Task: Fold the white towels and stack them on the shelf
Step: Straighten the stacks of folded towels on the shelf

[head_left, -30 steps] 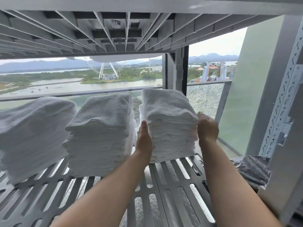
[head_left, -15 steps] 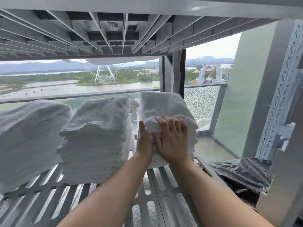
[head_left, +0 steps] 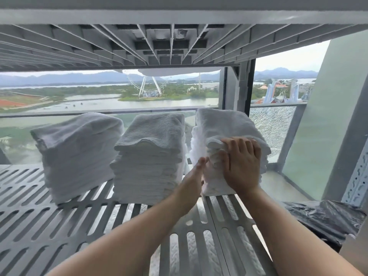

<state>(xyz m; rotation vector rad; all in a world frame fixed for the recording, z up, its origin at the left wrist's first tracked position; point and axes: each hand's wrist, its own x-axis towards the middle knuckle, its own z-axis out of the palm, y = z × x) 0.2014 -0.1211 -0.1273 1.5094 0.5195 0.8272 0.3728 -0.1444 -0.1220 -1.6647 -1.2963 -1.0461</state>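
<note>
In the head view, three stacks of folded white towels are sitting side by side on the slatted grey shelf point(head_left: 59, 226), in front of a window. The right hand point(head_left: 242, 166) is lying flat against the front of the right stack point(head_left: 225, 128), fingers straight and slightly spread, pressing into the cloth. The left hand point(head_left: 194, 178) is showing edge-on, fingers straight, touching that stack's left side, in the gap beside the middle stack point(head_left: 151, 156). The left stack point(head_left: 79, 152) is standing apart from both hands. A crumpled black plastic sheet point(head_left: 326, 218) is lying right of the shelf.
</note>
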